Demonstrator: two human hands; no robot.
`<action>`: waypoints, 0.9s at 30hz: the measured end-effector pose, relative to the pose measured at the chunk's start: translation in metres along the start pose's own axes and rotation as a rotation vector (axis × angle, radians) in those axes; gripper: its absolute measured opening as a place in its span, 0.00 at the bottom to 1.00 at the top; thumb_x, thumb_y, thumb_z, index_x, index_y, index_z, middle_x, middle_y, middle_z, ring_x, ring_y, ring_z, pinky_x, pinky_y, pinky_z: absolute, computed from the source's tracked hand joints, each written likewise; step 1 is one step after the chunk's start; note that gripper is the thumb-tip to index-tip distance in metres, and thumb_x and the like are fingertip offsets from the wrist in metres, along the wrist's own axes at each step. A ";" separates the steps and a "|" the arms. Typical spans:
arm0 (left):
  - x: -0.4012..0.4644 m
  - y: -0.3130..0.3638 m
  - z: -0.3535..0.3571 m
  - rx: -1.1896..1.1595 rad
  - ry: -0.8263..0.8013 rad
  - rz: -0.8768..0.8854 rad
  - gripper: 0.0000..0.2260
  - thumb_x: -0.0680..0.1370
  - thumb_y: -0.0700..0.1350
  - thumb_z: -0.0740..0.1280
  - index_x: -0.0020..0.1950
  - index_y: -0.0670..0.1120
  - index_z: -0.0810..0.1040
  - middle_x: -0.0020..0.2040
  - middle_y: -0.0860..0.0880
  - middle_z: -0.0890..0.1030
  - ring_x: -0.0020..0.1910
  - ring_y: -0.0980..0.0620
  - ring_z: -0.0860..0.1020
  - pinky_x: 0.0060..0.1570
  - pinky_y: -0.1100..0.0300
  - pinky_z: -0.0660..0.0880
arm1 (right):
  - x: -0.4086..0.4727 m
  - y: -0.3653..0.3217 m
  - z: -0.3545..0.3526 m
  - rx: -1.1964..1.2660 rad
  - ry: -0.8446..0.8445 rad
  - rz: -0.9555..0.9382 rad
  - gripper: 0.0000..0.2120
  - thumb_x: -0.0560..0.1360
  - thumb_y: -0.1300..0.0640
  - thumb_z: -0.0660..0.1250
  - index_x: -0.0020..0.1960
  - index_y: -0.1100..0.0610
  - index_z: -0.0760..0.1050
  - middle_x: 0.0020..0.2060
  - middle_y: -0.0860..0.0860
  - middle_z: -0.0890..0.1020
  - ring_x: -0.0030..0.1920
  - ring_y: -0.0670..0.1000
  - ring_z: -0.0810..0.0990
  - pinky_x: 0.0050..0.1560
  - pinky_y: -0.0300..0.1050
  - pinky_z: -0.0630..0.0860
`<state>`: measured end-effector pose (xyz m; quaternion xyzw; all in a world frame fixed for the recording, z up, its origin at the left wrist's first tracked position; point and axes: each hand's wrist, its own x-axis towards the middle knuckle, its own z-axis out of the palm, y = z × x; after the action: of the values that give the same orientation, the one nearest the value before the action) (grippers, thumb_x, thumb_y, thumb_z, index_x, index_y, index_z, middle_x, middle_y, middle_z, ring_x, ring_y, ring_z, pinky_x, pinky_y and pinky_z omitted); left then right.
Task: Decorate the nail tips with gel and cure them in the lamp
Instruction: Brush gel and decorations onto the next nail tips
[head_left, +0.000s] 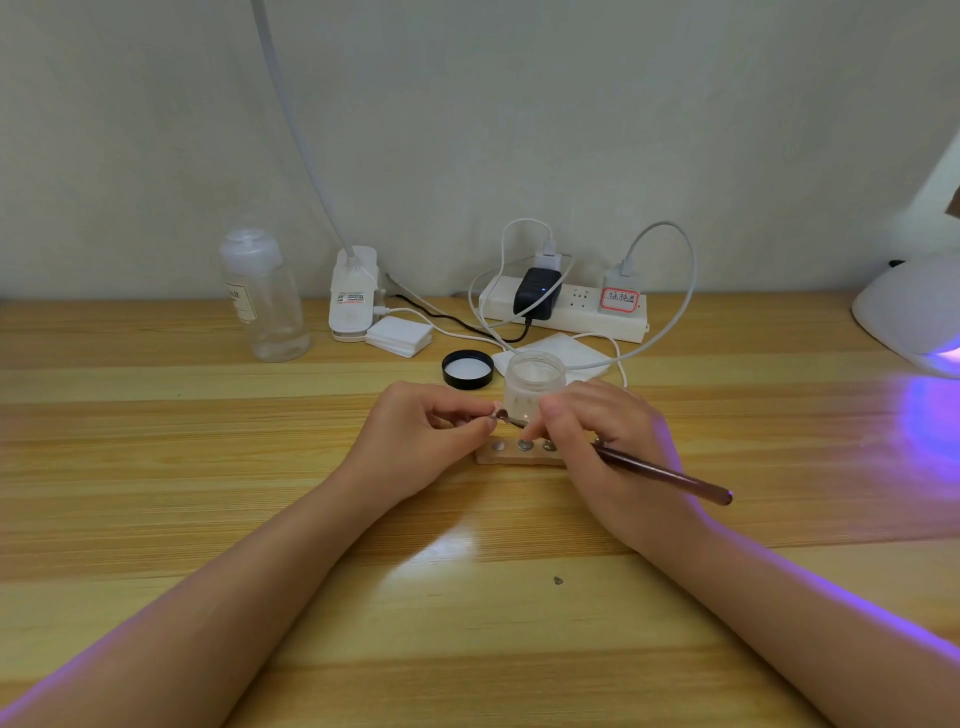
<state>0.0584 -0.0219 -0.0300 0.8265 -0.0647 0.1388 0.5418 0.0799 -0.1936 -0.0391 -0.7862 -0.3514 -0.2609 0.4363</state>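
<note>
Forearms reach in from the near edge over the pale wooden bench (156, 415). Left hand (415, 436) pinches a small brownish nail tip (501, 414) between its fingers; right hand (597, 436) grips a slim dark-handled brush (665, 474), its long axis running right-to-left, bristles meeting the tip. Far right, the white curing lamp (914, 306) glows violet, nearer the right hand.

The table (208, 415) is pale wood with a smooth, glossy finish — it mirrors the light near its front edge and a violet glow toward its right edge. The small jar (535, 382) looks like frosted, matt translucent material, its black cap (467, 369) smooth plastic, and the bottle (265, 301) by the back edge clear plastic. The brush (665, 474) has a dark glossy handle — the holder block (519, 456) is bare wood set with dull metal studs.
</note>
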 end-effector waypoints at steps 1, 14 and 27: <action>0.000 0.000 0.000 -0.001 0.000 -0.002 0.09 0.71 0.37 0.71 0.43 0.52 0.82 0.40 0.49 0.84 0.44 0.42 0.80 0.47 0.48 0.76 | 0.000 0.000 0.000 0.011 0.008 0.010 0.21 0.77 0.49 0.54 0.34 0.56 0.79 0.29 0.47 0.79 0.34 0.47 0.75 0.40 0.46 0.71; 0.001 -0.001 -0.002 0.015 -0.034 0.047 0.11 0.71 0.37 0.71 0.41 0.54 0.82 0.37 0.47 0.84 0.35 0.57 0.79 0.37 0.63 0.74 | 0.001 -0.002 0.000 0.046 0.009 0.050 0.18 0.77 0.48 0.56 0.39 0.53 0.81 0.32 0.42 0.78 0.37 0.44 0.76 0.44 0.45 0.71; 0.002 -0.004 -0.001 -0.026 -0.011 0.043 0.09 0.71 0.38 0.71 0.42 0.53 0.83 0.41 0.59 0.83 0.40 0.63 0.80 0.39 0.69 0.74 | -0.001 -0.003 -0.003 0.170 0.092 0.111 0.21 0.77 0.49 0.54 0.34 0.55 0.80 0.31 0.46 0.80 0.36 0.44 0.78 0.42 0.42 0.72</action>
<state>0.0616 -0.0190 -0.0327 0.8184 -0.0873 0.1453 0.5491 0.0766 -0.1950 -0.0367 -0.7519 -0.3078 -0.2416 0.5307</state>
